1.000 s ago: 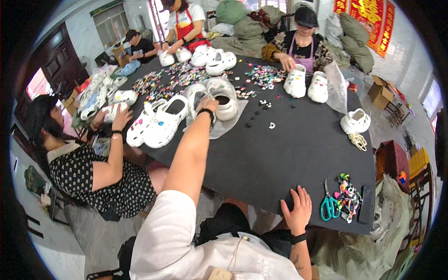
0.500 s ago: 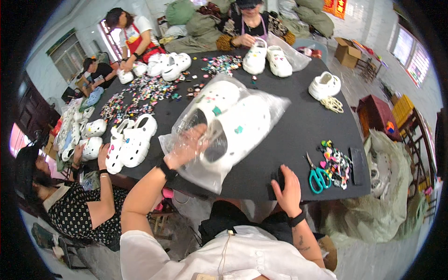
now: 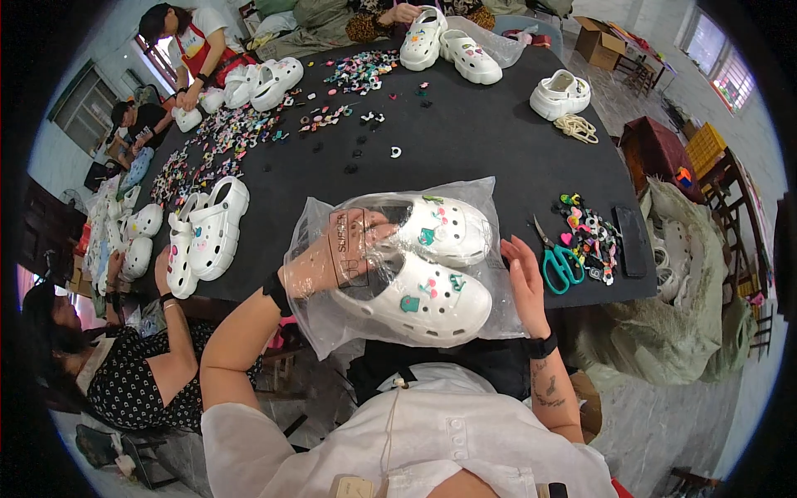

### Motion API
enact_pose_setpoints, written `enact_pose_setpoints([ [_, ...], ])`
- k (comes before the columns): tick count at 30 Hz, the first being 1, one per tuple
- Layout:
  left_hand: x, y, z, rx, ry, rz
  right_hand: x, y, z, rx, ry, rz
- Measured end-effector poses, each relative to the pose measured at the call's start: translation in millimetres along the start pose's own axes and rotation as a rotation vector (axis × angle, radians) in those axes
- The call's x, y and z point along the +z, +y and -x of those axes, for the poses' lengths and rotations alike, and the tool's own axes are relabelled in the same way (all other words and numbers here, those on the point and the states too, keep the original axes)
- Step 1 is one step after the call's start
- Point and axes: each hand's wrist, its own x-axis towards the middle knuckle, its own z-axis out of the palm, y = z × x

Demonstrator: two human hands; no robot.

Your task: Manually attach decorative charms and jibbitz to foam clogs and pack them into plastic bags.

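Observation:
A pair of white clogs [image 3: 452,300] with green and pink charms lies inside a clear plastic bag [image 3: 309,319] at the table's front edge, toes to the right. My left hand [image 3: 328,253] reaches into the bag from its left end. Its fingers are closed on the clogs around the heel openings, seen through printed film. At the toe end, my right hand [image 3: 525,286] rests against the bag's right edge, fingers stretched out and holding nothing. Just right of that hand lie teal-handled scissors [image 3: 563,267].
Loose charms [image 3: 591,236] and a dark phone-like slab [image 3: 631,241] lie at the right; more charms [image 3: 220,137] spread at far left. Other white clogs [image 3: 217,228] stand around the black table [image 3: 465,149]. Co-workers sit left and opposite; a woven sack [image 3: 672,332] stands at right.
The bagged clogs have come nearer to me and turned so their toes point right. My right hand has moved up to the bag's toe end. The view has shifted.

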Motion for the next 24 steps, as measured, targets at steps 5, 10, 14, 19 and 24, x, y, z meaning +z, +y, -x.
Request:
enact_pose_setpoints([
  [5,-26.6,-6.4,2.2,-0.163,-0.104,0.483,-0.5,0.3,0.4,0.023,-0.006,-0.017],
  [10,-12.7,-20.3,38.6,-0.304,-0.026,0.474,1.2,0.1,-2.2,0.028,-0.024,-0.033],
  [14,0.0,-10.5,53.5,-0.331,0.014,0.449,5.0,-1.9,-1.7,0.057,-0.016,-0.023],
  [19,9.6,2.5,68.0,-0.367,0.022,0.607,3.6,-3.8,-1.0,0.071,-0.011,-0.018],
  [24,18.6,2.7,73.7,-0.33,0.185,0.55,7.5,-7.6,-0.8,0.073,-0.021,-0.039],
])
